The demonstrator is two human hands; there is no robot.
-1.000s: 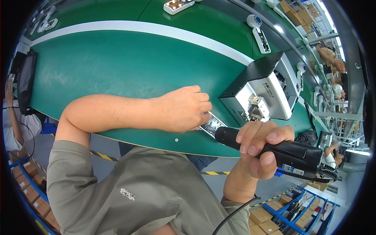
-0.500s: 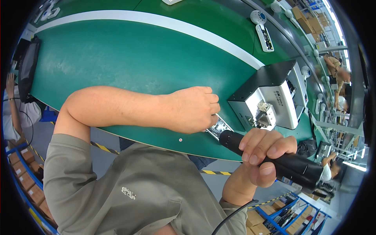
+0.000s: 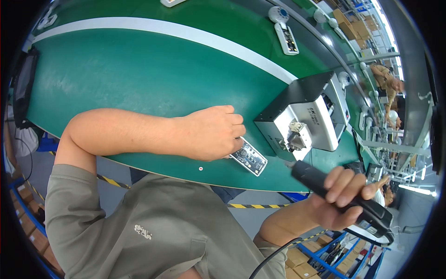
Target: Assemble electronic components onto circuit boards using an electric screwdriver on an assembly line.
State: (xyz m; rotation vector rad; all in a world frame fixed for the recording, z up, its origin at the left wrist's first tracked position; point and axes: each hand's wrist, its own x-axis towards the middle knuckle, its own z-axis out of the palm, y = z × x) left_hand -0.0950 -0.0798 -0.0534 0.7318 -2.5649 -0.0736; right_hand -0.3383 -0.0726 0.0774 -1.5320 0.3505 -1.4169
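My left hand (image 3: 214, 133) is closed on the near end of a white casing with an exposed circuit board (image 3: 251, 158), just above the green bench. The thumb side of the grip is partly hidden. In my right hand (image 3: 343, 197) is a black electric screwdriver (image 3: 310, 177), with the fingers wrapped round its body and a cable at its rear. Its bit points left, apart from the board and a little below the front of a silver and black screw feeder (image 3: 320, 123). The right hand is slightly blurred.
A small pale dot-like part (image 3: 200, 169) lies near the bench's front edge. Beyond the white strip (image 3: 186, 29), a white device with a round head (image 3: 284, 35) rests on a green conveyor belt (image 3: 223, 18). Another person (image 3: 388, 83) works farther along the line at the right.
My right hand has drawn the screwdriver off the circuit board, moving right and tilting it differently. More of the board shows. My left hand keeps its grip; the whole view has shifted slightly.
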